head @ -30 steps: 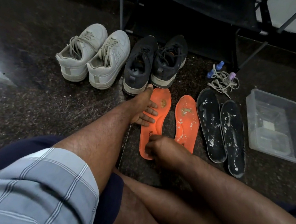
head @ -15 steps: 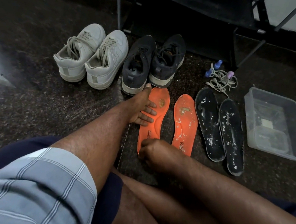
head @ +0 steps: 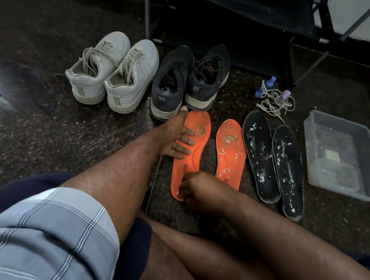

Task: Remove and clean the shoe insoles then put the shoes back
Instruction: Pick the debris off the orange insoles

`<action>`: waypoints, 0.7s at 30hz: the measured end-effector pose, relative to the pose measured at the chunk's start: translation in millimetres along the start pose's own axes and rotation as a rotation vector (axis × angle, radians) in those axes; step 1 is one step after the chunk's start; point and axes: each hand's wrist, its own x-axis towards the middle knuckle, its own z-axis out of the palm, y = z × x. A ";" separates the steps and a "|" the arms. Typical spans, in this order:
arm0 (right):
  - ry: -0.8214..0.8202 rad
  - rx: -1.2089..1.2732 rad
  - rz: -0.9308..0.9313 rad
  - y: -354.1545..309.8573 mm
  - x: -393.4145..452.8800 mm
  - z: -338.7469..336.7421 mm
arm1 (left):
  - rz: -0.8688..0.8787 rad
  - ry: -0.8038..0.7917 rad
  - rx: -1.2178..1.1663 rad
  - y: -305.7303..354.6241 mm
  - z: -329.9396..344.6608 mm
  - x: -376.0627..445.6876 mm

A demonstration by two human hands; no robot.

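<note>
So going left to right, using the orange insole under the hands (head: 198, 141) as the anchor: off to its far left sit the white sneakers (head: 113, 74), side by side, heels toward the camera. Just up-left of the insole are the dark sneakers (head: 189, 81), the nearer heel almost touching its toe end. The left hand (head: 177, 139) lies flat with fingers spread on the insole's left edge, pinning it to the floor, not gripping anything. The right hand (head: 197, 187) is curled into a loose fist on the heel end; can't tell if it's holding something. Just right of that insole lies the second orange insole (head: 231, 153), crusty with pale bits. Further right, two black insoles (head: 274, 164) flecked white, a tangle of laces (head: 273, 100) above them, and a clear plastic tub (head: 341, 152) at far right.
</note>
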 end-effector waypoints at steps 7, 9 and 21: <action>0.222 -0.034 0.108 7.6 10.0 -2.0 | -0.003 0.002 -0.004 0.2 -0.2 0.3; 0.132 -0.035 0.064 1.5 7.6 1.5 | 0.000 -0.001 0.002 0.2 -0.6 0.3; 0.206 -0.057 0.107 0.1 6.9 3.3 | -0.003 -0.007 0.006 0.3 0.0 -0.1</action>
